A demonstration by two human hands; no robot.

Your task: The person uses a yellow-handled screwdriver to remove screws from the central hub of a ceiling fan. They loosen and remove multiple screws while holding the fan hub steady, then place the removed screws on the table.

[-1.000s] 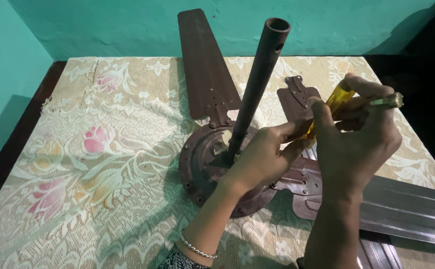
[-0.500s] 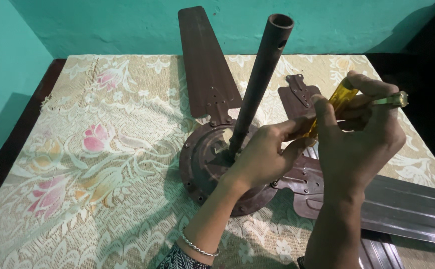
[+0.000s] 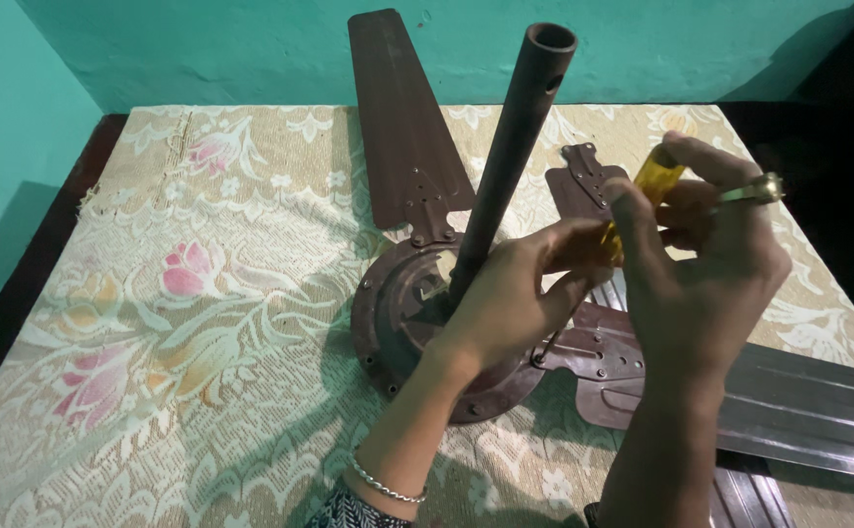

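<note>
A brown ceiling fan lies on the cloth-covered table, its round motor housing (image 3: 393, 313) in the middle and its down rod (image 3: 515, 137) rising toward me. My right hand (image 3: 705, 264) grips the yellow handle of a screwdriver (image 3: 654, 181), held upright over the blade bracket (image 3: 598, 357). My left hand (image 3: 515, 293) pinches the screwdriver's lower part, just right of the rod. The tool's tip is hidden behind my fingers. One blade (image 3: 397, 117) points away from me; another blade (image 3: 808, 411) runs off to the right.
A floral beige cloth (image 3: 182, 293) covers the dark wooden table (image 3: 65, 215). A loose blade bracket (image 3: 583, 181) lies behind my hands. Teal walls (image 3: 202, 49) close in at the back and left.
Both hands stay on the screwdriver at the same spot; the view has shifted only slightly.
</note>
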